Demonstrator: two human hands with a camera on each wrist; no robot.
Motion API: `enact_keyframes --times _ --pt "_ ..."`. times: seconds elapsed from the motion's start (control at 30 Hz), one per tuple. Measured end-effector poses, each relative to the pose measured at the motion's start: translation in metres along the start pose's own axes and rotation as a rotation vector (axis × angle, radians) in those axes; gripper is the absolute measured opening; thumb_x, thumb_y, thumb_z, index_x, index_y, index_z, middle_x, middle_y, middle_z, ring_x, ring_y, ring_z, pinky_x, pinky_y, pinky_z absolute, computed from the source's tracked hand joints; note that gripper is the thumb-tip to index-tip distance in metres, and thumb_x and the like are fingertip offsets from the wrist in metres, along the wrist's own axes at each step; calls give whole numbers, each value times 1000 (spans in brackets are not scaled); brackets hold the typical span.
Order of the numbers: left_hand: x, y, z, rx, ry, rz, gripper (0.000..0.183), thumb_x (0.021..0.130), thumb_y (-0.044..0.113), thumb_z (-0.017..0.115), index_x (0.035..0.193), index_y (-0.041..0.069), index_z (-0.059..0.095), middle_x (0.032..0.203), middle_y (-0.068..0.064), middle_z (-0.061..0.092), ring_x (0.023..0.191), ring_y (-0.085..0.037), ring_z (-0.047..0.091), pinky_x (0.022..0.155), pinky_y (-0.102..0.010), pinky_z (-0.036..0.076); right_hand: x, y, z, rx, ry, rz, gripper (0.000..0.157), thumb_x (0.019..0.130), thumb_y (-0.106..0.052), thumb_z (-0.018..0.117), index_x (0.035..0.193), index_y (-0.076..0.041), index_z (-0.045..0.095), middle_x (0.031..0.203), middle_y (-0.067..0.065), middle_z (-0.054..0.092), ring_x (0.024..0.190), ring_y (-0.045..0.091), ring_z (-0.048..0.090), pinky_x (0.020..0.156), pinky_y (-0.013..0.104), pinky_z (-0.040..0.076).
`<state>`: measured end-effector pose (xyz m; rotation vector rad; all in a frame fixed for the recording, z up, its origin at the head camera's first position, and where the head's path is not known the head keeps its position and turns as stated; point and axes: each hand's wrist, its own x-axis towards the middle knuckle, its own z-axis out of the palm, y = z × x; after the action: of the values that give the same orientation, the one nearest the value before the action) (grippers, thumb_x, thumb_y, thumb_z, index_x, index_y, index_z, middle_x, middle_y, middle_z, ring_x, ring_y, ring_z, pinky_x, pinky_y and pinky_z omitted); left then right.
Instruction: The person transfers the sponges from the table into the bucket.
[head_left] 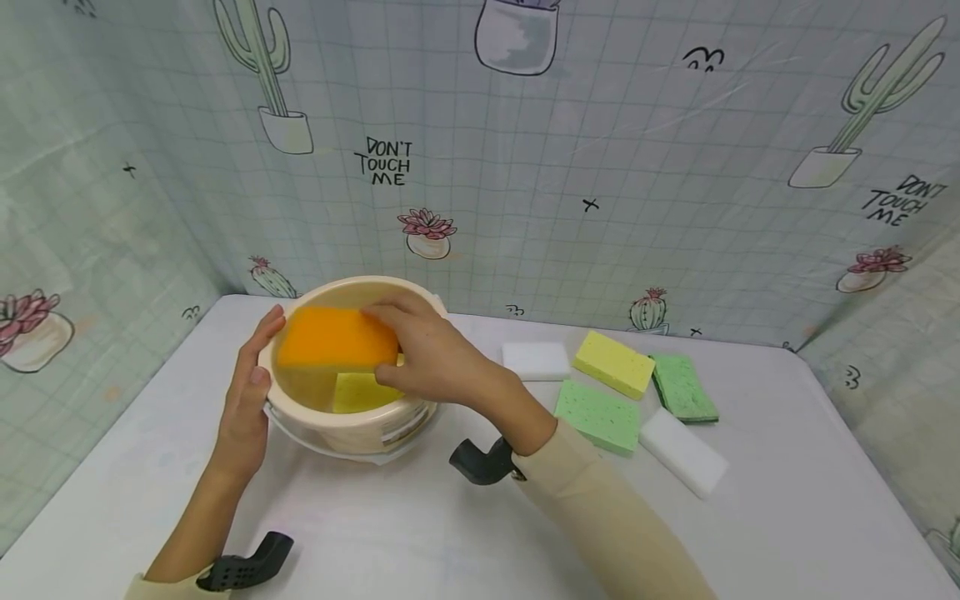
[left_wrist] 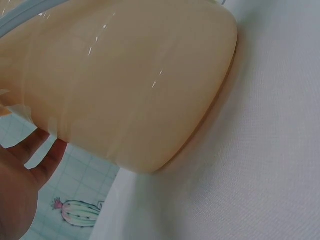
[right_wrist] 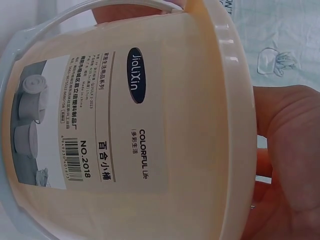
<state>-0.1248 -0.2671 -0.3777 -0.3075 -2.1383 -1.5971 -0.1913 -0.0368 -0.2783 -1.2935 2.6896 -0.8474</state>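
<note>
A cream plastic bucket (head_left: 322,423) with a pale handle (head_left: 352,457) lowered around its front stands at the left of the table. My left hand (head_left: 243,408) rests along its left side, fingers nearly straight against the wall by the rim. Over the bucket's mouth, my right hand (head_left: 435,354) pinches an orange sponge (head_left: 337,337) between thumb and fingers at its right end. Below it, a yellow sponge (head_left: 363,394) lies inside the bucket, partly covered. The right wrist view shows the bucket's printed label (right_wrist: 95,120) and the right thumb beyond the rim.
Right of the bucket lie a white sponge (head_left: 536,361), a yellow sponge (head_left: 613,364), a light green sponge (head_left: 598,417), a darker green scouring sponge (head_left: 684,389) and another white sponge (head_left: 684,452). A cactus-print cloth (head_left: 517,217) rises behind the white table (head_left: 420,533).
</note>
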Motion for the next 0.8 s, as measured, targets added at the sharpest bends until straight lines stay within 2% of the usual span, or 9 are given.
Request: enact_keyframes --times 0.53,0.8 --pt "0 1 1 -8 -6 5 52 100 31 31 150 17 30 158 3 15 144 -21 12 114 -42 13 2 -2 0 -86 -31 8 62 84 -17 67 141 -10 45 145 4 38 133 15 32 108 20 25" --pt "0 1 0 -6 -9 4 51 100 30 30 150 17 30 158 2 14 144 -21 12 114 -41 13 2 -3 0 -83 -38 5 63 84 -17 66 142 -11 44 145 4 37 132 15 32 108 20 24"
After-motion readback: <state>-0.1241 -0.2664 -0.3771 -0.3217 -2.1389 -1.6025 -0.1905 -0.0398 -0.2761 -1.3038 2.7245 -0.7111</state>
